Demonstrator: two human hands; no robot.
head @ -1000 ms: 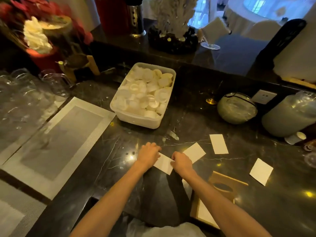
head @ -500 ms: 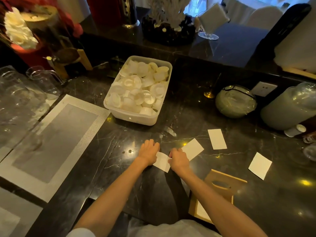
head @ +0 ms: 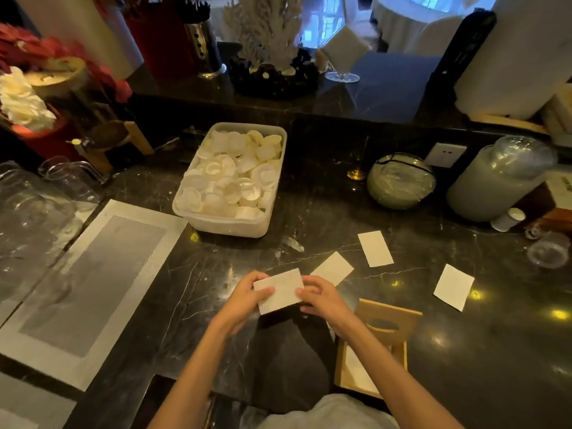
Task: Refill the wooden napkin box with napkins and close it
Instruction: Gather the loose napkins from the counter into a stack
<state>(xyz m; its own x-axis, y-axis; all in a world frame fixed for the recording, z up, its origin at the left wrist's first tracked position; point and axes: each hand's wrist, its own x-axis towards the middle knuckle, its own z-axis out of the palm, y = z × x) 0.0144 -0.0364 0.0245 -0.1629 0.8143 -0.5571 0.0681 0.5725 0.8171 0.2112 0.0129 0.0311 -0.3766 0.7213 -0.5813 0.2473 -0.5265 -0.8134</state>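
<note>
A folded white napkin (head: 280, 291) is held just above the dark marble counter by both hands. My left hand (head: 244, 300) grips its left edge and my right hand (head: 322, 297) grips its right edge. Three more folded napkins lie flat on the counter: one (head: 332, 268) just behind my right hand, one (head: 375, 248) farther back, one (head: 453, 287) to the right. The open wooden napkin box (head: 370, 371) sits near the front edge under my right forearm, white napkins showing inside. Its lid (head: 388, 320) with an oval slot leans across the box's far end.
A plastic tub (head: 229, 226) of white dishes stands behind my hands. Grey placemats (head: 89, 283) and glass jugs (head: 37, 205) fill the left. A round wrapped bowl (head: 400, 184), a large wrapped jar (head: 492, 184) and a small white cup (head: 507, 218) sit at the right.
Both hands were pressing the napkin flat on the counter. They have now lifted it and hold it by its two ends.
</note>
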